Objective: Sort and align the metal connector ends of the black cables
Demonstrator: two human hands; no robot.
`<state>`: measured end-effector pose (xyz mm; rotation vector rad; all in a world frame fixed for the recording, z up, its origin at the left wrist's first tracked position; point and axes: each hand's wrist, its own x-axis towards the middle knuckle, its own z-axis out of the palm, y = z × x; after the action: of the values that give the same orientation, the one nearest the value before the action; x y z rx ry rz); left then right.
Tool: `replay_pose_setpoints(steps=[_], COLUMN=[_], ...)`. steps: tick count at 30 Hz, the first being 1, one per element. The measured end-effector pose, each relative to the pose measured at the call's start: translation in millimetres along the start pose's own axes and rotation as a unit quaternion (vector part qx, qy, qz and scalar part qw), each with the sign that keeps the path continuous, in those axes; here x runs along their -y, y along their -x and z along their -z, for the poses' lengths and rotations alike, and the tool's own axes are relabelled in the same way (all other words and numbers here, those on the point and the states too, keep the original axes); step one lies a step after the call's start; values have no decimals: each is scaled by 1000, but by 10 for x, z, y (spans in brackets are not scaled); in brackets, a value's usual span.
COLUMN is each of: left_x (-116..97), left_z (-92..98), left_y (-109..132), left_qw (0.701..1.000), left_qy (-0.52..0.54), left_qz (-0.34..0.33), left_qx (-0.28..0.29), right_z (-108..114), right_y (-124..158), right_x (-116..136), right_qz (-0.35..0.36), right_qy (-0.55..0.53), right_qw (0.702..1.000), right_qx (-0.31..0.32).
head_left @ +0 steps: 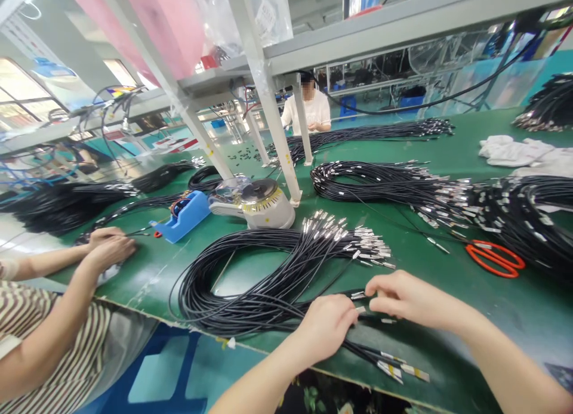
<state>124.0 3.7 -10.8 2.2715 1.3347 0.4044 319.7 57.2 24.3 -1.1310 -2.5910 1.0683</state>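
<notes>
A looped bundle of thin black cables (197, 283) with silver metal ends (333, 229) lies on the green bench in front of me. My left hand (326, 326) is closed over several cables at the bundle's near right side, palm down. Close beside it, my right hand (398, 294) has its fingers curled in a pinch at the silver end of a cable (358, 294). Its fingertips partly hide what they hold. Below my left hand, a few cable ends with white and yellow labels (403, 369) point right near the bench edge.
A round tape dispenser (259, 202) and a blue tape holder (185, 217) stand beyond the bundle. Orange-handled scissors (495, 259) lie right, near more cable bundles (380, 181). A co-worker's hands (107, 247) work at left; another person (308, 107) sits opposite, behind shelf posts (273, 110).
</notes>
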Motion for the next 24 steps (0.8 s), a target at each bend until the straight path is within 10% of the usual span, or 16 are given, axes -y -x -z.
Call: replay_pose_setpoints(steps=[10,24], left_x=[-9,-243], left_z=[4,-121], left_y=[-69,38], left_qw=[999,991], left_qy=[-15,-94], left_qz=[35,-60], left_qx=[-29,-68], right_z=[-622,-635], right_y=[438,552], right_x=[209,-171], right_qz=[-24,-55], right_qy=[212,-83], right_qw=[976,985], right_qx=[32,-143])
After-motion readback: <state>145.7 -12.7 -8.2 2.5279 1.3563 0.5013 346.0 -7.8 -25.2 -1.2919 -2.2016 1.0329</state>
